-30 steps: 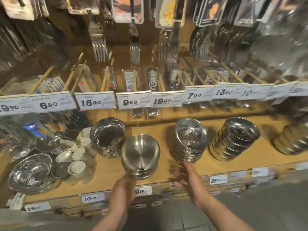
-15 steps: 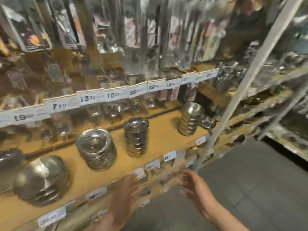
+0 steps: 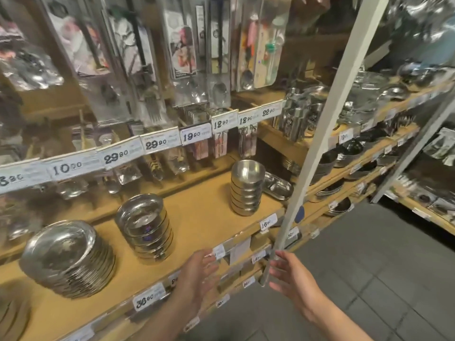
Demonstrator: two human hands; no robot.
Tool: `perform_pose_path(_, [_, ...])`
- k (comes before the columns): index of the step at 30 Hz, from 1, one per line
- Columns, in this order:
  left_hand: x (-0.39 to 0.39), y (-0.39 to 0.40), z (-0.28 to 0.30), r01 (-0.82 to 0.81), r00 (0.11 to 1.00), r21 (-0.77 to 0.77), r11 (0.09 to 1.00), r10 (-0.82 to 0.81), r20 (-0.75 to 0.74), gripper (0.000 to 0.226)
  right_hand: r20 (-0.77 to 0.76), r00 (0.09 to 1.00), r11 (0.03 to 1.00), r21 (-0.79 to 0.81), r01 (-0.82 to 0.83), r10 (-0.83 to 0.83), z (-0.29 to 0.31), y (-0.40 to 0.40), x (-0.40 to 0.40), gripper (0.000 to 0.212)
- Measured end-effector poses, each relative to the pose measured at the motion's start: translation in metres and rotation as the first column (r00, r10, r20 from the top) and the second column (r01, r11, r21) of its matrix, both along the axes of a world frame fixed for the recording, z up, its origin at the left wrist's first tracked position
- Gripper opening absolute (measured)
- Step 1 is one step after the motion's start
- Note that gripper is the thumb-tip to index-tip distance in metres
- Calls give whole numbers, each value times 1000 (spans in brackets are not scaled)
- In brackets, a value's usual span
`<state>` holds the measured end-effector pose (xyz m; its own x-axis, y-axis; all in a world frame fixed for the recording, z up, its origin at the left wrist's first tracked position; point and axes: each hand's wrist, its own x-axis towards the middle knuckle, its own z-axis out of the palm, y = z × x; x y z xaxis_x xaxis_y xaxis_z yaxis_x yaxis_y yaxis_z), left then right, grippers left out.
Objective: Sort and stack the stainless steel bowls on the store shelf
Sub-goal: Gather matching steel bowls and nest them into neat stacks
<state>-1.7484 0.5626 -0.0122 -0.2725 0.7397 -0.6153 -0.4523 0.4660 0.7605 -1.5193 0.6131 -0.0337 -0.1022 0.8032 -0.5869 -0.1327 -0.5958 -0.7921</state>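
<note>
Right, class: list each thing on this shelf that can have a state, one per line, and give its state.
Wide shallow steel bowl stack: nested, leaning, untouched.
Middle steel bowl stack: nested, tilted, untouched.
Tall stack of small steel bowls: upright, untouched.
Oblong steel tray: lying flat beside the tall stack.
Left hand: open, empty.
Right hand: open, empty.

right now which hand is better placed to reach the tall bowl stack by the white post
Left. The left hand is open at the shelf edge with bare shelf up to the tall stack. The right hand is open too, but sits beyond the white post.
</note>
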Motion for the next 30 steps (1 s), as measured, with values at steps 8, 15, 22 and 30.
perform_pose_path(8, [18, 135, 0, 4, 999, -46, 999, -7, -53, 29, 29, 999, 999, 28, -44, 43, 3, 138, 18, 30])
perform_pose_path(15, [29, 207, -9, -81, 996, -8, 997, 80, -43, 23, 3, 985, 985, 29, -170, 170, -5, 239, -4, 27])
perform_pose_path(22, [48, 245, -23, -150, 988, -19, 988, 151, 38, 38, -1, 940, 940, 4, -341, 341, -34, 301, -32, 44])
perform_pose_path(30, [58, 250, -43, -280, 957, 24, 960, 277, 91, 45, -4, 885, 885, -2, -466, 466, -50, 309, -46, 47])
